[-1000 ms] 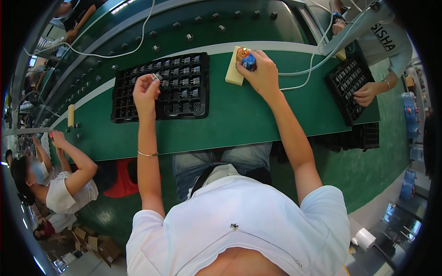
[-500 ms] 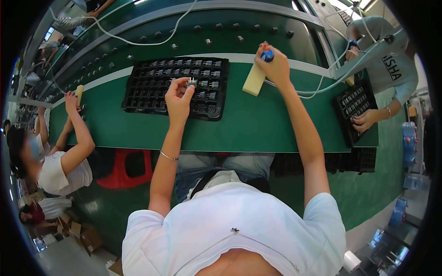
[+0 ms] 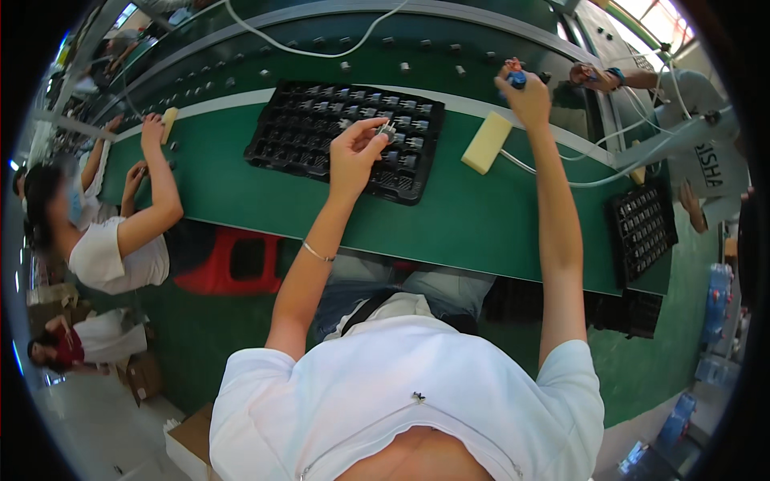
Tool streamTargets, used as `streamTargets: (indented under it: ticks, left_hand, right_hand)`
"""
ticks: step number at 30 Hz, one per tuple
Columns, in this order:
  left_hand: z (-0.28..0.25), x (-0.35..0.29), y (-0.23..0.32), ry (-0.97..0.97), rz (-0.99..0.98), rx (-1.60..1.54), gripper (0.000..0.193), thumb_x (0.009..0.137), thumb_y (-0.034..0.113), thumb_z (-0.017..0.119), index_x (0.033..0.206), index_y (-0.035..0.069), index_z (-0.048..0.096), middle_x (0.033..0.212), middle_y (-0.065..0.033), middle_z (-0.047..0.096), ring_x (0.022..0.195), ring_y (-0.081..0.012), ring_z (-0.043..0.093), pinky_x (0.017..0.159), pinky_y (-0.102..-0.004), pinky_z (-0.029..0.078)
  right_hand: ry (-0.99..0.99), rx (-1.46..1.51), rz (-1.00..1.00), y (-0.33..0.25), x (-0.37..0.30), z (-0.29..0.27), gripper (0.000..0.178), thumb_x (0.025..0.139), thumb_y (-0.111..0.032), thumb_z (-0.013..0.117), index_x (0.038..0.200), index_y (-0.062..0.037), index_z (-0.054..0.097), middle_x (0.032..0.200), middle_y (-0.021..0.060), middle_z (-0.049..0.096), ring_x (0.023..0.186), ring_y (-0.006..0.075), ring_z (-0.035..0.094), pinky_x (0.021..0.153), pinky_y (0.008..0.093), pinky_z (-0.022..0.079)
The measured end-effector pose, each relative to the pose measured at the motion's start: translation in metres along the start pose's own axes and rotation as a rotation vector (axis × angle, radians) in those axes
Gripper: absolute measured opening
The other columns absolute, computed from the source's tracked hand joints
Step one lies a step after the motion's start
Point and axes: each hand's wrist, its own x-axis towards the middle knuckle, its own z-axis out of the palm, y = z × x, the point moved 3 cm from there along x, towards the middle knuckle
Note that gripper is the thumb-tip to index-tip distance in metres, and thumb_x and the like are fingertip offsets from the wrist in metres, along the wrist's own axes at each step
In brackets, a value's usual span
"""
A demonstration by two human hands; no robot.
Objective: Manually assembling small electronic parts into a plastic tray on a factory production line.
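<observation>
Pinched between the thumb and fingers of my left hand (image 3: 353,159) is a small plug-like part with metal pins (image 3: 387,131). It is held over the right half of a black compartment tray (image 3: 281,152), where several similar parts sit in the pockets. My right hand (image 3: 529,100) is stretched out at the belt's near edge. Its fingers are closed round a small blue piece (image 3: 518,79), whose exact kind I cannot make out. Just left of that forearm, a pale yellow block (image 3: 486,143) lies on the green table (image 3: 449,216).
Along the far side runs a dark green belt (image 3: 433,60) carrying several small parts. A white cable (image 3: 589,183) lies right of the block. At right, a co-worker's hand (image 3: 593,76) reaches over the belt near another black tray (image 3: 642,232). Someone works at the left (image 3: 120,248).
My right hand has moved off the yellow block, forward to the belt, still holding the blue piece. My left hand keeps its part. The co-worker's hand has left the tray at right.
</observation>
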Motion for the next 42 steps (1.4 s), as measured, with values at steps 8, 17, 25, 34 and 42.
streamTargets:
  ticks: [8, 17, 25, 34, 42]
  left_hand:
    - [0.045, -0.006, 0.029, -0.104, -0.053, -0.062, 0.021, 0.084, 0.001, 0.074, 0.101, -0.001, 0.062, 0.085, -0.0028, 0.067, 0.07, -0.0053, 0.06, 0.063, -0.0187, 0.05]
    - [0.059, -0.007, 0.027, -0.185, -0.03, 0.013, 0.018, 0.087, 0.005, 0.074, 0.102, 0.001, 0.064, 0.085, -0.0028, 0.069, 0.066, -0.0045, 0.058, 0.059, -0.0182, 0.046]
    - [0.059, -0.008, 0.016, -0.14, 0.038, 0.007, 0.019, 0.087, 0.009, 0.076, 0.1, 0.002, 0.065, 0.086, -0.0021, 0.07, 0.075, -0.0054, 0.062, 0.065, -0.0191, 0.045]
    - [0.014, 0.022, 0.022, 0.036, 0.208, 0.663, 0.038, 0.077, 0.028, 0.084, 0.099, 0.004, 0.066, 0.084, -0.0043, 0.068, 0.074, -0.0176, 0.063, 0.068, -0.0305, 0.048]
    - [-0.052, 0.048, -0.003, 0.111, 0.056, 1.474, 0.053, 0.084, 0.057, 0.069, 0.089, 0.004, 0.068, 0.089, -0.0107, 0.069, 0.091, -0.0322, 0.063, 0.079, -0.0502, 0.045]
  right_hand:
    - [-0.437, 1.271, 0.496, -0.125, -0.108, -0.012, 0.037, 0.084, -0.022, 0.078, 0.114, -0.0037, 0.065, 0.095, 0.0023, 0.068, 0.076, 0.0072, 0.062, 0.059, 0.0197, 0.046]
    - [-0.589, 1.308, 0.508, -0.112, -0.116, -0.013, 0.038, 0.086, -0.024, 0.077, 0.115, -0.0034, 0.065, 0.095, 0.0021, 0.068, 0.076, 0.006, 0.062, 0.057, 0.0183, 0.048]
    - [-0.719, 1.427, 0.607, -0.109, -0.122, -0.006, 0.041, 0.087, -0.022, 0.075, 0.121, -0.0024, 0.062, 0.097, 0.0028, 0.068, 0.074, 0.0061, 0.062, 0.056, 0.0204, 0.05]
    - [-0.51, 1.305, 0.572, -0.07, -0.111, -0.043, 0.042, 0.087, -0.024, 0.075, 0.12, -0.0008, 0.062, 0.096, 0.0047, 0.067, 0.075, 0.0076, 0.063, 0.064, 0.0219, 0.054]
    - [-0.048, 0.513, 0.269, -0.046, -0.116, -0.059, 0.051, 0.08, -0.028, 0.081, 0.113, 0.0059, 0.063, 0.091, 0.0094, 0.07, 0.079, 0.013, 0.066, 0.075, 0.027, 0.055]
